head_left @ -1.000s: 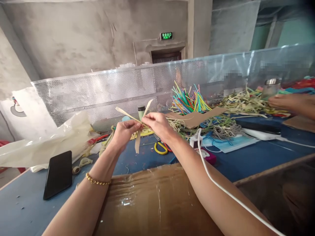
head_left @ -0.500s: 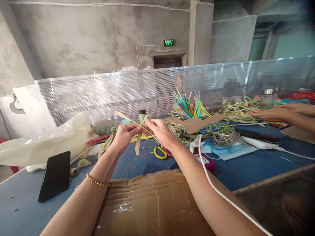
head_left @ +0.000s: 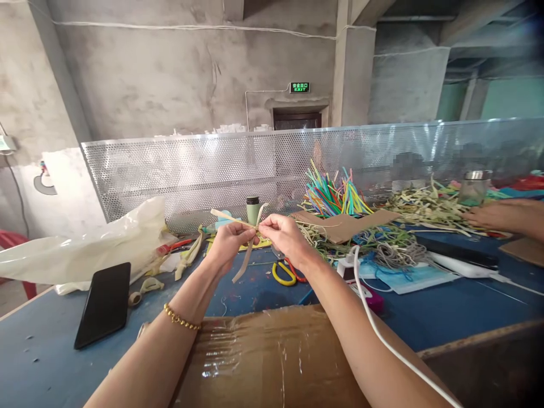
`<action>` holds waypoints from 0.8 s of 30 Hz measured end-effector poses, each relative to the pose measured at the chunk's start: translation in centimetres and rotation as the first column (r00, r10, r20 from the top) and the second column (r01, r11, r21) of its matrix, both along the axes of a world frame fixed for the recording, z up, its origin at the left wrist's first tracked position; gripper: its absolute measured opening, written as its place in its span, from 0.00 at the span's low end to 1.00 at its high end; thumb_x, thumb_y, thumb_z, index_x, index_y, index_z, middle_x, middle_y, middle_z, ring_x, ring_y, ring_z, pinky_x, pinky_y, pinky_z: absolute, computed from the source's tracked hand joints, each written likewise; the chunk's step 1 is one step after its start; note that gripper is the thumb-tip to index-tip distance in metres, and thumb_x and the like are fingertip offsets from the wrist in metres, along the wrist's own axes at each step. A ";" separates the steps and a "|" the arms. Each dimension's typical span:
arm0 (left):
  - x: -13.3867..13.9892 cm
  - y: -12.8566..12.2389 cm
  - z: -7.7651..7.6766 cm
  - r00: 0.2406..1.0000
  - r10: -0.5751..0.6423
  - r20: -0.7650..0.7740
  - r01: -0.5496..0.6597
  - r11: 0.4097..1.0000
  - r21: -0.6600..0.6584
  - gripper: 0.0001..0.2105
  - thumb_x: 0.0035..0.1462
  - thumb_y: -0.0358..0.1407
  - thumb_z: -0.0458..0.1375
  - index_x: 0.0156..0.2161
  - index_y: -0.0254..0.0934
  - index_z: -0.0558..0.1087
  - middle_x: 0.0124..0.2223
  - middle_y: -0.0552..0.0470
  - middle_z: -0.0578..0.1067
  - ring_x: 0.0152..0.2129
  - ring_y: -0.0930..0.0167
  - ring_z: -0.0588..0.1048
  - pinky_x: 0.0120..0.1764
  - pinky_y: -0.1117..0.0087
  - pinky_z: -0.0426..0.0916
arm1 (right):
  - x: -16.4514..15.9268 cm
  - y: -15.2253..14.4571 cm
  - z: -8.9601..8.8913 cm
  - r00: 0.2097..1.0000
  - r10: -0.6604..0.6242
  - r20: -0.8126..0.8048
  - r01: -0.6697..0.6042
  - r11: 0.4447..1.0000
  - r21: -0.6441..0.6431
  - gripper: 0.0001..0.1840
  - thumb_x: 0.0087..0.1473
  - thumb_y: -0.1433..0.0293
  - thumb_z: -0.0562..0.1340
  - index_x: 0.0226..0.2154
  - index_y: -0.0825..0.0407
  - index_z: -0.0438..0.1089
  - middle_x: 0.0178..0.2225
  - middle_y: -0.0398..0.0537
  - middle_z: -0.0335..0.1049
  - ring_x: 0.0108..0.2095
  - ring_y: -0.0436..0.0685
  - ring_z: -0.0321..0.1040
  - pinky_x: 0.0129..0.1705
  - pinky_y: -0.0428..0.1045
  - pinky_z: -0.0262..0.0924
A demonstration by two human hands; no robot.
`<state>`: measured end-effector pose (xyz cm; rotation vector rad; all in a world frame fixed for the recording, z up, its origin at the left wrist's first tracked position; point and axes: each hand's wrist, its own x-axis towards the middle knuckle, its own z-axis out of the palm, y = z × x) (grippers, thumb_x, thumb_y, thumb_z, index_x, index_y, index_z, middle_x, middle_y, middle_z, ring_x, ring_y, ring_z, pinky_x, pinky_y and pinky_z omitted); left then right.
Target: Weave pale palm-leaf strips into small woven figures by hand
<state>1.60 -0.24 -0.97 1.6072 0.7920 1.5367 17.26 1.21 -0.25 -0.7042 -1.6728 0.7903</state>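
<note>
Pale flat strips [head_left: 243,265], like straw or leaf, cross between my hands above the table. My left hand [head_left: 232,241] pinches them where they meet; one end points up to the left and another hangs down. Closed at the same crossing, my right hand [head_left: 283,235] has its thumb and fingertips on the strips, with a short end sticking up beside it. A green bottle with a dark cap [head_left: 253,211] stands just behind my fingers. Below my right hand lie scissors [head_left: 284,273] with yellow and red handles.
A cardboard box [head_left: 263,357] is in front of me. A black phone [head_left: 104,303] and a plastic bag [head_left: 85,243] lie left. Right are colored sticks [head_left: 331,190], a blue mask [head_left: 419,276], a white cable [head_left: 365,309] and another person's hand [head_left: 505,216].
The view has tilted up slightly and shifted left. My hands have drawn closer together at the crossing, and the hanging strip now slants left. The other person's hands have moved.
</note>
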 end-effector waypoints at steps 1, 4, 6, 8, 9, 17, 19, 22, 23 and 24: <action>0.0 0.0 0.0 1.000 -0.015 0.014 0.015 1.000 -0.003 0.07 0.46 0.35 0.67 0.24 0.33 0.78 0.23 0.47 0.76 0.22 0.72 0.70 0.29 0.69 0.63 | 0.1 -0.3 0.2 0.999 0.032 -0.019 -0.033 0.998 -0.051 0.06 0.48 0.68 0.63 0.25 0.53 0.67 0.20 0.39 0.63 0.19 0.45 0.52 0.20 0.44 0.46; 0.0 0.1 -0.1 0.998 -0.054 0.044 0.054 0.999 0.002 0.07 0.45 0.35 0.68 0.24 0.32 0.78 0.23 0.46 0.77 0.23 0.72 0.71 0.31 0.69 0.64 | 0.4 -0.9 0.6 0.987 0.143 -0.067 -0.153 0.973 -0.171 0.07 0.48 0.67 0.64 0.27 0.53 0.66 0.20 0.38 0.62 0.16 0.43 0.44 0.17 0.44 0.37; 0.0 0.0 0.0 0.995 -0.081 0.058 0.080 0.997 0.007 0.08 0.44 0.36 0.69 0.24 0.32 0.78 0.24 0.46 0.77 0.24 0.71 0.72 0.33 0.68 0.64 | 0.6 -1.1 0.8 0.974 0.206 -0.093 -0.222 0.951 -0.217 0.08 0.48 0.67 0.65 0.27 0.53 0.66 0.20 0.39 0.63 0.16 0.43 0.42 0.17 0.45 0.33; 0.0 -0.1 0.1 0.993 -0.101 0.062 0.100 0.995 0.007 0.09 0.44 0.36 0.69 0.24 0.32 0.78 0.24 0.46 0.77 0.25 0.70 0.72 0.34 0.68 0.65 | 0.8 -1.1 0.9 0.962 0.251 -0.107 -0.270 0.932 -0.242 0.08 0.48 0.68 0.65 0.28 0.54 0.66 0.21 0.39 0.63 0.16 0.42 0.41 0.18 0.45 0.32; 0.0 -0.2 0.1 0.992 -0.105 0.063 0.104 0.994 0.009 0.09 0.44 0.37 0.69 0.24 0.32 0.78 0.24 0.46 0.77 0.25 0.70 0.73 0.35 0.68 0.65 | 0.9 -1.1 1.0 0.958 0.265 -0.109 -0.285 0.926 -0.247 0.08 0.48 0.68 0.65 0.28 0.54 0.66 0.20 0.39 0.62 0.16 0.42 0.41 0.18 0.45 0.32; -0.1 -0.4 0.2 0.997 -0.066 0.030 0.064 0.997 0.053 0.09 0.45 0.37 0.70 0.24 0.33 0.78 0.24 0.47 0.77 0.25 0.70 0.72 0.35 0.67 0.65 | 0.2 -1.1 0.6 0.979 0.197 -0.054 -0.203 0.966 -0.161 0.07 0.51 0.69 0.62 0.25 0.53 0.64 0.17 0.36 0.55 0.16 0.43 0.42 0.17 0.44 0.35; -0.1 -0.2 0.2 0.997 -0.066 0.029 0.065 0.996 0.058 0.09 0.45 0.37 0.70 0.24 0.33 0.78 0.23 0.48 0.76 0.24 0.70 0.71 0.34 0.67 0.64 | -0.1 -1.0 0.4 0.993 0.111 -0.047 -0.117 0.982 -0.148 0.07 0.50 0.69 0.63 0.24 0.52 0.64 0.16 0.35 0.54 0.16 0.44 0.43 0.17 0.45 0.38; -0.3 0.0 0.1 0.995 -0.096 0.017 0.095 0.995 0.033 0.09 0.47 0.38 0.68 0.24 0.33 0.78 0.24 0.48 0.76 0.24 0.71 0.70 0.33 0.68 0.63 | -0.1 -0.7 0.3 1.000 0.003 0.016 -0.002 0.998 -0.057 0.09 0.51 0.67 0.63 0.24 0.51 0.63 0.17 0.37 0.58 0.17 0.46 0.49 0.20 0.46 0.46; -0.4 0.0 0.1 0.996 -0.090 0.002 0.090 0.996 0.024 0.09 0.47 0.38 0.68 0.24 0.33 0.78 0.25 0.48 0.76 0.24 0.72 0.70 0.33 0.69 0.62 | 0.2 -0.6 0.4 0.998 -0.048 0.038 0.047 0.999 0.021 0.11 0.52 0.65 0.64 0.24 0.51 0.64 0.19 0.39 0.61 0.19 0.47 0.53 0.22 0.46 0.49; -0.4 -0.1 0.1 0.997 -0.077 -0.022 0.077 0.997 0.017 0.09 0.48 0.38 0.68 0.24 0.33 0.78 0.25 0.48 0.76 0.24 0.72 0.69 0.33 0.69 0.62 | 0.5 -0.4 0.5 0.992 -0.111 0.057 0.104 0.988 0.118 0.12 0.52 0.64 0.64 0.24 0.51 0.64 0.21 0.41 0.64 0.21 0.49 0.56 0.25 0.47 0.52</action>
